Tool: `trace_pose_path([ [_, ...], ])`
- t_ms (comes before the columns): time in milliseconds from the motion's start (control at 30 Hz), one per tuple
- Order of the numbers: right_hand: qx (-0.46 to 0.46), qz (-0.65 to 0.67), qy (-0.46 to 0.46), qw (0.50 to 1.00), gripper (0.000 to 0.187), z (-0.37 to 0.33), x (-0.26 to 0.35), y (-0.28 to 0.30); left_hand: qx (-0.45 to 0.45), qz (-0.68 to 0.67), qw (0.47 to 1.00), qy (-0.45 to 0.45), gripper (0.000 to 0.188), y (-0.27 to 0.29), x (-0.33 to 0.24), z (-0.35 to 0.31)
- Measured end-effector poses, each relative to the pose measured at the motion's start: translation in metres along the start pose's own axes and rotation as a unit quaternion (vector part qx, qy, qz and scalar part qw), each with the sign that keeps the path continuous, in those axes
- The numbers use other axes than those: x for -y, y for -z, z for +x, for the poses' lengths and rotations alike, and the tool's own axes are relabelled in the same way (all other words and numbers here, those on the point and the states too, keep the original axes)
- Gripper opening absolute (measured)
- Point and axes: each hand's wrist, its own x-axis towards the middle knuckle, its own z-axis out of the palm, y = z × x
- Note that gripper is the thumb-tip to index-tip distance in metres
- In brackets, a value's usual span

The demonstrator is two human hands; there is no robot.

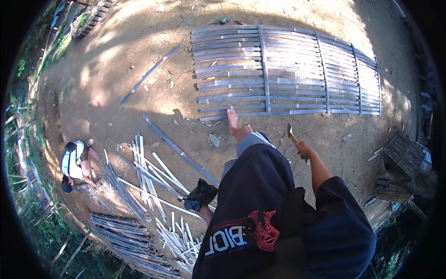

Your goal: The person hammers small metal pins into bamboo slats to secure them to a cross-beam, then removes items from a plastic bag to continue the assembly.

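Observation:
My right hand (305, 150) is closed round the pale handle of a knife (293, 136). Its short dark blade points away from me, above the bare earth. Low on the left, my left forearm ends at a crumpled black bundle (203, 191) with a blue part beside it. The hand appears to grip this bundle, though its fingers are hidden. Ahead of me a large panel of split bamboo slats (297, 87), joined by crosspieces, lies flat on the ground. My bare foot (232, 122) is at its near left edge.
Loose bamboo strips (181, 153) and pale split pieces (179, 237) lie on the left. A stack of dark bamboo (123, 232) is at lower left. Another person (76, 162) crouches beyond the strips. One slat (149, 74) lies left of the panel. A woven structure (406, 156) stands right.

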Motion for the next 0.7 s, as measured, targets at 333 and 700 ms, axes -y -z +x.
trace_pose_path([
  [333, 0.002, 0.091, 0.055, 0.994, 0.03, -0.01, 0.13, -0.044, 0.066, 0.038, 0.994, -0.082, 0.04, -0.017, -0.122, 0.134],
  [700, 0.011, 0.185, 0.085, 0.979, 0.034, -0.04, 0.257, -0.016, 0.031, -0.001, 0.998, -0.053, 0.035, -0.029, -0.168, 0.267],
])
